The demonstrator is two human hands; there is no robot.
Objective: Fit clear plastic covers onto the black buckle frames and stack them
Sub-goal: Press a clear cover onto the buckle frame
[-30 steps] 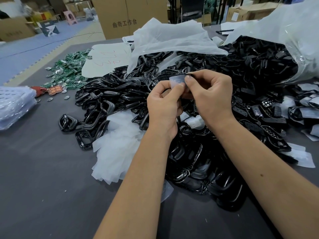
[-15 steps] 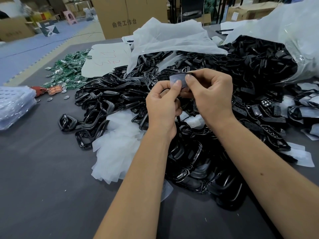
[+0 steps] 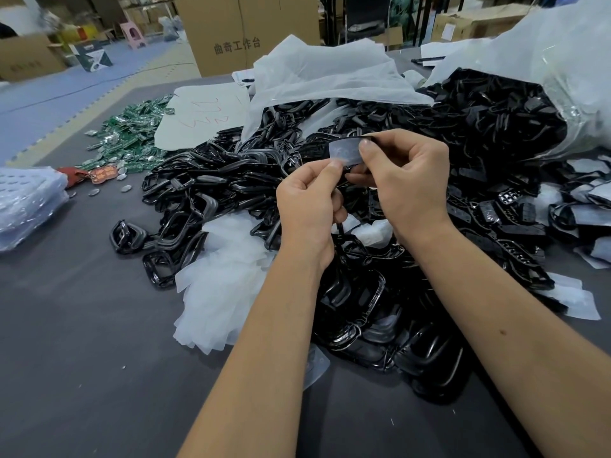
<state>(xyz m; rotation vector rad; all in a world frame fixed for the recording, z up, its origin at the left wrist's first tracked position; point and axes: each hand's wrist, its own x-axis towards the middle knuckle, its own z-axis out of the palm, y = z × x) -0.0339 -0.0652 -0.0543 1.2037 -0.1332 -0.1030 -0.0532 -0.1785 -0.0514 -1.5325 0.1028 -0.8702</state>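
Both hands are raised above a big heap of black buckle frames [image 3: 231, 190] on the grey table [image 3: 82, 358]. My right hand [image 3: 406, 180] pinches a small clear plastic cover [image 3: 344, 150] with a black buckle frame edge behind it, thumb on the cover's right part. My left hand [image 3: 307, 206] pinches the cover's lower left corner between thumb and forefinger. Most of the held frame is hidden by my fingers. A loose pile of clear covers [image 3: 221, 292] lies on the table left of my left forearm.
An open clear bag [image 3: 562, 77] spills more black frames at the right. Covered frames [image 3: 582, 213] lie at the far right. White plastic sheeting [image 3: 324, 74], green packets [image 3: 132, 137], a paper sheet [image 3: 205, 117] and a stack of clear trays [image 3: 23, 203] sit farther back and left.
My left hand slid a little downward and leftward along the cover, leaving more of the clear cover visible. My right hand keeps its pinch in nearly the same place.
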